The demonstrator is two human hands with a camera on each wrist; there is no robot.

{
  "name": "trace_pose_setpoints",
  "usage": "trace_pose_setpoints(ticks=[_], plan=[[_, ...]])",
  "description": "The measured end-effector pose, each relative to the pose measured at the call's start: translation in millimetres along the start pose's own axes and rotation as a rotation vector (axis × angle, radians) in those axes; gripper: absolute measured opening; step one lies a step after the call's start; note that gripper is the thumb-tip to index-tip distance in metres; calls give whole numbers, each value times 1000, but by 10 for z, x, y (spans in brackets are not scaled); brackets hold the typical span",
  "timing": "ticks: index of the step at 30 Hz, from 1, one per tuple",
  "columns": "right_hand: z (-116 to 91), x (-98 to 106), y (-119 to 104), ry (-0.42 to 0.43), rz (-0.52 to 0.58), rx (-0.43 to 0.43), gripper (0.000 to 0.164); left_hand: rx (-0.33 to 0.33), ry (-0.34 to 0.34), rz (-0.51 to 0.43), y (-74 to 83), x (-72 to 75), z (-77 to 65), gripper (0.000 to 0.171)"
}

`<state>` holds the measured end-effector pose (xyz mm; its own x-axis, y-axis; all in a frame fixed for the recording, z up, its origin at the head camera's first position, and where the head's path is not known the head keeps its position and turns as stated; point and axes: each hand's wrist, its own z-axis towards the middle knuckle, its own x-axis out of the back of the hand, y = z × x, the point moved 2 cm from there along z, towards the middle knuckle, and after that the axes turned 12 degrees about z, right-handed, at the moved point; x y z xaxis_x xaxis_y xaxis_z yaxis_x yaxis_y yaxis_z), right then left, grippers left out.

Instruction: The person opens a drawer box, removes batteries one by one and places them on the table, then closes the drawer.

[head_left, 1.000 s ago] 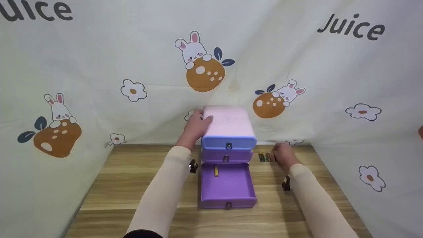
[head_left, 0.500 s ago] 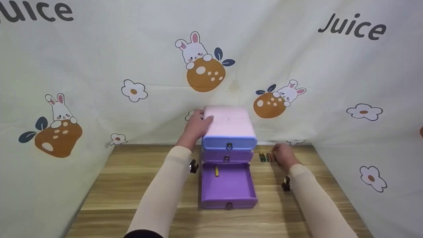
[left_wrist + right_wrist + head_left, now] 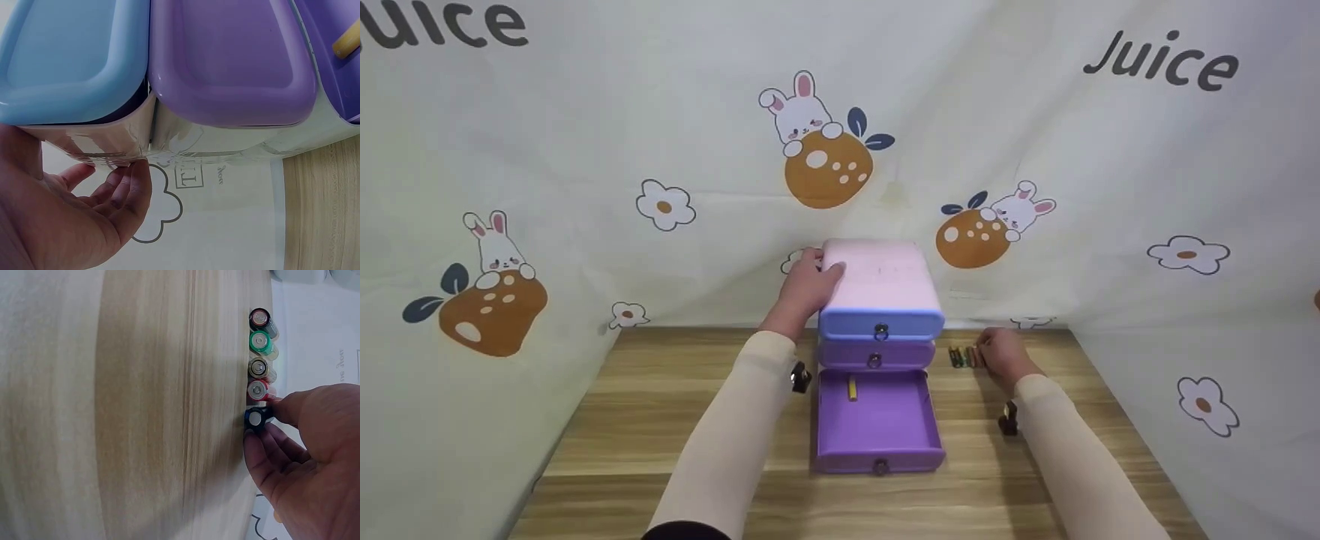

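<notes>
A small drawer cabinet [image 3: 881, 274] with a pink top stands against the back wall. My left hand [image 3: 808, 291] holds its upper left edge, thumb on top; in the left wrist view the bent fingers [image 3: 135, 194] touch the side wall. The bottom purple drawer [image 3: 877, 431] is pulled out, with a short yellow cylinder [image 3: 853, 388] lying inside. To the right of the cabinet, my right hand [image 3: 1006, 352] pinches a dark battery [image 3: 255, 418] between thumb and fingers. That battery stands at the end of a row, beside a red battery [image 3: 258, 390].
Further along the row stand a green battery [image 3: 259, 341] and a black battery [image 3: 260, 318]. The blue drawer [image 3: 881, 325] and the middle purple drawer [image 3: 876, 355] are pushed in. A printed cloth wall [image 3: 720, 135] closes off the back of the wooden table [image 3: 682, 420].
Almost nothing differs. My right hand has shifted very slightly at the end of the battery row, and the left hand keeps its place on the cabinet.
</notes>
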<state>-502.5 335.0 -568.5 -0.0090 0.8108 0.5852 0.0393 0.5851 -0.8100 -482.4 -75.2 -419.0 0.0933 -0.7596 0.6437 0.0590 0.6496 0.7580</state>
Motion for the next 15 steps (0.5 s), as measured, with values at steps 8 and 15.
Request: trace_pose_setpoints(ticks=[8, 15], plan=[[6, 18, 16, 5, -30, 6, 21, 5, -7, -6, 4, -7, 6, 61], [-8, 38, 51, -4, 148, -82, 23, 13, -2, -7, 1, -11, -3, 62]])
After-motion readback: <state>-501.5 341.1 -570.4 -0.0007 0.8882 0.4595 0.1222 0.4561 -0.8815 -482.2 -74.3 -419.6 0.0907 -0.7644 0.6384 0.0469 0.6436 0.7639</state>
